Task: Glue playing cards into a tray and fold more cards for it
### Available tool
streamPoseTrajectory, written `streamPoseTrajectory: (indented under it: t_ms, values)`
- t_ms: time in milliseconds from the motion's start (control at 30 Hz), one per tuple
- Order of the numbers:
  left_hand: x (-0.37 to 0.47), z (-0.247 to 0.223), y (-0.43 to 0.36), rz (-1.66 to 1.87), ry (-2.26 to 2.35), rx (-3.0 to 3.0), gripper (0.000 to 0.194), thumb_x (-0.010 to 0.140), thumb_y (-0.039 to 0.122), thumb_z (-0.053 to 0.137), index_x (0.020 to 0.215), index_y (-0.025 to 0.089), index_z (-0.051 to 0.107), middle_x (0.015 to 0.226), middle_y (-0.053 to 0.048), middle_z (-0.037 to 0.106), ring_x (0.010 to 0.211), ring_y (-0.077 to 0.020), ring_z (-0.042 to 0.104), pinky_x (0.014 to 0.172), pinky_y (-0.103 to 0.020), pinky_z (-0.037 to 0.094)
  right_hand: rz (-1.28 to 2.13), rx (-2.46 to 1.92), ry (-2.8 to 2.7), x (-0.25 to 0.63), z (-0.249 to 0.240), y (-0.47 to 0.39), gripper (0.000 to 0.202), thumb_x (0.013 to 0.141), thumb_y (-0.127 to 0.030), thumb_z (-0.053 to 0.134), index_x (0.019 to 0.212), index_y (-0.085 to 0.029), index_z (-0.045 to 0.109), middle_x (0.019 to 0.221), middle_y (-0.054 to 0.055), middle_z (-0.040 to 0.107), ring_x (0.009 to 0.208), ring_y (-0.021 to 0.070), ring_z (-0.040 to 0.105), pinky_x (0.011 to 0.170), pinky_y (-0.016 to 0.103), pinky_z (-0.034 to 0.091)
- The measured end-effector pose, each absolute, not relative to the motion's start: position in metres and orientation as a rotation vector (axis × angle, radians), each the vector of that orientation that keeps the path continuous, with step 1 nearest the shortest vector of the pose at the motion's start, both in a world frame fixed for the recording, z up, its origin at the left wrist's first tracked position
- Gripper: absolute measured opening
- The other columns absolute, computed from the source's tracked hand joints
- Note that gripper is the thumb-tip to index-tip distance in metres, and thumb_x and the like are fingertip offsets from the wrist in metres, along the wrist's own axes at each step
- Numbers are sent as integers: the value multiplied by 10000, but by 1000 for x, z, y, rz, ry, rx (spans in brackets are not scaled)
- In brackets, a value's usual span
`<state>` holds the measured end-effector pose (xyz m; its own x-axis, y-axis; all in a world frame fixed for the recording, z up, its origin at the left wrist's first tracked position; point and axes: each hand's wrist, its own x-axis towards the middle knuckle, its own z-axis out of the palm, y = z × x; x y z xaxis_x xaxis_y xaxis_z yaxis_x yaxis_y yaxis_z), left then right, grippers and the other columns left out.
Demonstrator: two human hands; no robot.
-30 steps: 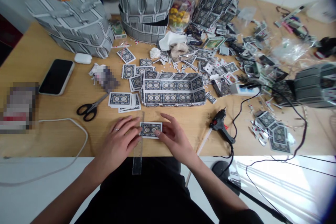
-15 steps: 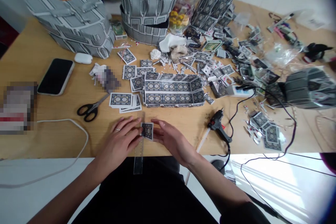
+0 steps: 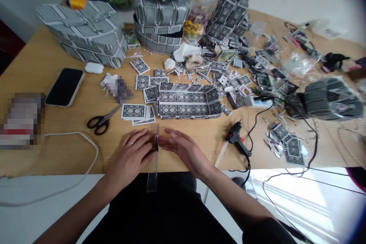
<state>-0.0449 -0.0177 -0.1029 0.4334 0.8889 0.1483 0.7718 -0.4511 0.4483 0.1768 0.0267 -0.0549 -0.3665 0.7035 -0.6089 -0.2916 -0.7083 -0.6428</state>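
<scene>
My left hand [image 3: 135,148] lies with fingers stretched over a clear ruler [image 3: 152,181], pressing it against the table. Beside the fingertips a playing card [image 3: 156,143] stands up along the ruler's edge, seen almost edge-on; its other part is hidden under my left hand. My right hand [image 3: 184,150] is open, fingertips against the raised side of the card and thumb apart. Just beyond both hands is a shallow box [image 3: 188,101] built from patterned cards. Left of it lies a small stack of cards [image 3: 133,111].
Black-handled scissors [image 3: 98,123] and a phone [image 3: 65,87] lie at left. A glue gun [image 3: 238,139] with its cord rests at right, near loose cards [image 3: 293,148]. Card-woven bags [image 3: 85,32] stand at the back, with scraps [image 3: 197,70] strewn behind the box.
The card's raised part has swung from showing its patterned face to nearly edge-on at the ruler. My right fingers have moved left against it. The whole view has shifted slightly.
</scene>
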Motion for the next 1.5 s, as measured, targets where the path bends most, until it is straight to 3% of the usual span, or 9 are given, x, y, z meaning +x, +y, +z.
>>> streamPoseTrajectory:
  t_ms: [267, 600, 933, 1500]
  values:
    - [-43, -100, -17, 557, 1421, 2373, 219, 1030, 287, 648, 1226, 228, 725, 1448, -66, 681, 1455, -307, 518, 1222, -541, 419, 2066, -1195, -565, 175, -62, 22, 488, 810, -466, 881, 1169, -165, 740, 1191, 132, 794, 1178, 287, 723, 1129, 481, 462]
    - [-45, -101, -17, 546, 1422, 2386, 227, 1032, 299, 644, 1231, 211, 705, 1508, -69, 643, 1460, -318, 509, 1215, -547, 422, 2189, -1168, -572, 188, -65, -8, 468, 852, -502, 850, 1196, -192, 781, 1287, 135, 769, 1264, 304, 685, 1076, 458, 460]
    - [-45, -107, -18, 602, 1427, 2385, 172, 1023, 289, 656, 1166, 224, 726, 1480, -64, 662, 1447, -315, 520, 1198, -539, 430, 2162, -1247, -674, 188, -57, 19, 478, 795, -570, 860, 1030, -158, 803, 1112, 138, 813, 1056, 277, 721, 866, 361, 455]
    - [-45, -107, -18, 599, 1428, 2363, 245, 1014, 287, 669, 1249, 236, 717, 1514, -64, 638, 1463, -322, 506, 1218, -562, 408, 2122, -1280, -959, 197, -70, 0, 479, 897, -541, 796, 1243, -213, 746, 1248, 122, 774, 1100, 278, 701, 831, 386, 495]
